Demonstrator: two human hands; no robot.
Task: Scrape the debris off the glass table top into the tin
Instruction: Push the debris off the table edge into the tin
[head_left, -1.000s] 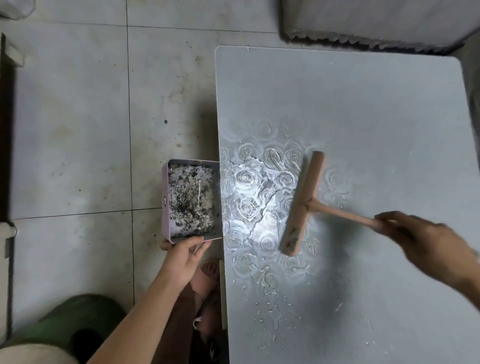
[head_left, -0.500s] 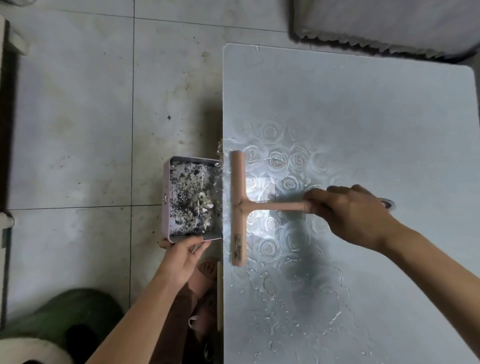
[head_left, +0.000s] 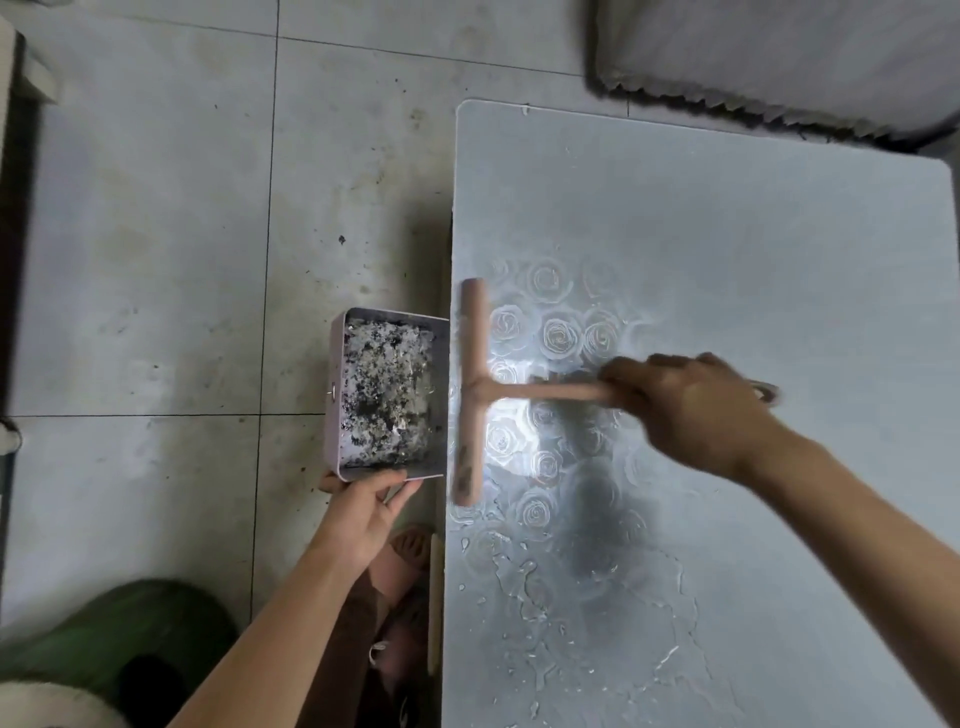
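Your right hand (head_left: 691, 410) curls its fingers round the handle of the pinkish wooden T-shaped scraper (head_left: 475, 374), with the blade at the left edge of the frosted glass table top (head_left: 727, 234). Your left hand (head_left: 363, 512) pinches the near rim of the pale pink rectangular tin (head_left: 334, 410), which sits just beside that edge with speckled grey debris (head_left: 384, 395) inside.

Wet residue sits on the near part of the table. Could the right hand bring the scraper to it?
Probably yes: the right hand grips the scraper, and only bare glass table top lies between it and the residue.

Pale grey floor tiles (head_left: 156, 270), stained and dirt-speckled, meet a scallop-edged grey cloth (head_left: 779, 52) at top right.
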